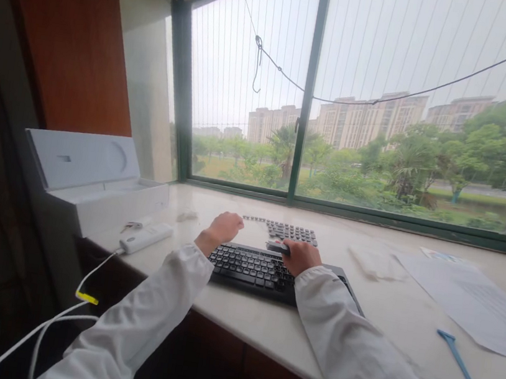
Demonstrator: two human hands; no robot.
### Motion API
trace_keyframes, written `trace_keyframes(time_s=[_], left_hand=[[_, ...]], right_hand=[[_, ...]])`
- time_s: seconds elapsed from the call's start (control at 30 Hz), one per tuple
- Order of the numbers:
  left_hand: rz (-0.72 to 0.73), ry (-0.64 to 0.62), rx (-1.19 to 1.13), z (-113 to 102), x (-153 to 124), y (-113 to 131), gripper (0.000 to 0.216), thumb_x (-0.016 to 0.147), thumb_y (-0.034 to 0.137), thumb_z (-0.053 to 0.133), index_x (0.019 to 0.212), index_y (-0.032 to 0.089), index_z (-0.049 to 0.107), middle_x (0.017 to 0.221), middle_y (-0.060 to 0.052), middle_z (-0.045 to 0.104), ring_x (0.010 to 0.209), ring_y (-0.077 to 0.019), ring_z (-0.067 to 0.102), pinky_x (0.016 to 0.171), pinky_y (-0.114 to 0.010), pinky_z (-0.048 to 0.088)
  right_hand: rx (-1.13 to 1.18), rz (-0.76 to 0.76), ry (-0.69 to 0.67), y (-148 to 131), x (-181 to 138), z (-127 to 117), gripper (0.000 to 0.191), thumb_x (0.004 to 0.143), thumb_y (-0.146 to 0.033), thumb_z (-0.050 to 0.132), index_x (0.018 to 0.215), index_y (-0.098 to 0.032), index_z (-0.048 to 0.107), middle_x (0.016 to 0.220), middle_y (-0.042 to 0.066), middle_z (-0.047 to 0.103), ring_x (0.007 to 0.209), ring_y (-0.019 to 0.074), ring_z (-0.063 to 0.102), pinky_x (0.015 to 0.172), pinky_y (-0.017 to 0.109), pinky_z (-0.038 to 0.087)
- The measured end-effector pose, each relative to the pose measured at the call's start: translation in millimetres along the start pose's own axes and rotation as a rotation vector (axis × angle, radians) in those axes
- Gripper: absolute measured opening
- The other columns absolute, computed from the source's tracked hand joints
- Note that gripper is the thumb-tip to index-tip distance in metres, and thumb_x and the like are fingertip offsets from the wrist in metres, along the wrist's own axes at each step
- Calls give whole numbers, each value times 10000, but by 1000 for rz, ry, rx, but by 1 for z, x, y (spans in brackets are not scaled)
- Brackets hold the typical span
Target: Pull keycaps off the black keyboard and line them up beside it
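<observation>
A black keyboard [254, 268] lies near the front edge of the counter, with both my forearms reaching over it. Behind it, small dark keycaps [291, 231] are laid out in rows on the white surface. My left hand [225, 228] is over the keyboard's far left corner, its fingers curled together by the end of a keycap row. Whether it pinches anything is hidden. My right hand [301, 256] is closed round a small dark tool [277, 247], held above the keyboard's back edge and pointing left; its exact kind is unclear.
A white box [114, 204] with its lid up stands at the left, beside a white power strip [147, 237] with cables. To the right lie crumpled clear plastic [377, 260], paper sheets [468, 298] and a blue tool [459, 364]. Windows [295, 176] bound the back.
</observation>
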State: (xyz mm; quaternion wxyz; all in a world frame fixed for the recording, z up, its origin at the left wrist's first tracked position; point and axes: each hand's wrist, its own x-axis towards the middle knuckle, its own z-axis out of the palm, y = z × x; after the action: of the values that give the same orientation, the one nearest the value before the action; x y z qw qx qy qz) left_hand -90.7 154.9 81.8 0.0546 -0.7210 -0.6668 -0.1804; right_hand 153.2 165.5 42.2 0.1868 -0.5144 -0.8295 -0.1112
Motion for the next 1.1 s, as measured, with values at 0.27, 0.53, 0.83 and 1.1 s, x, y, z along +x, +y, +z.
trace_keyframes(time_s=[0.27, 0.53, 0.83, 1.1], left_hand=[[-15, 78, 1, 17, -68, -22, 309, 894, 312, 398, 930, 243, 697, 965, -66, 682, 925, -168, 601, 870, -254, 420], [52, 8, -52, 13, -62, -24, 246, 855, 365, 493, 913, 272, 712, 993, -13, 672, 913, -152, 593, 824, -234, 425], [130, 52, -76, 25, -54, -38, 198, 838, 381, 533, 865, 320, 719, 967, 27, 679, 860, -140, 605, 752, -226, 436], [201, 64, -80, 29, -52, -38, 201, 851, 299, 512, 857, 265, 710, 931, -20, 672, 848, -150, 608, 784, -263, 448]], right_hand=[[45, -3, 23, -4, -1, 3, 303, 856, -401, 421, 957, -254, 666, 805, 59, 683, 743, 196, 624, 646, 282, 384], [67, 21, 89, -2, 0, 10, 252, 833, -371, 459, 916, -273, 675, 774, 49, 686, 698, 200, 619, 615, 277, 380], [261, 18, 246, 2, 4, 23, 227, 809, -329, 481, 716, -249, 672, 669, 24, 676, 668, 189, 626, 630, 261, 388], [796, 194, 500, -38, 13, 13, 457, 780, -546, 514, 506, -185, 564, 459, 11, 529, 497, 141, 526, 551, 252, 386]])
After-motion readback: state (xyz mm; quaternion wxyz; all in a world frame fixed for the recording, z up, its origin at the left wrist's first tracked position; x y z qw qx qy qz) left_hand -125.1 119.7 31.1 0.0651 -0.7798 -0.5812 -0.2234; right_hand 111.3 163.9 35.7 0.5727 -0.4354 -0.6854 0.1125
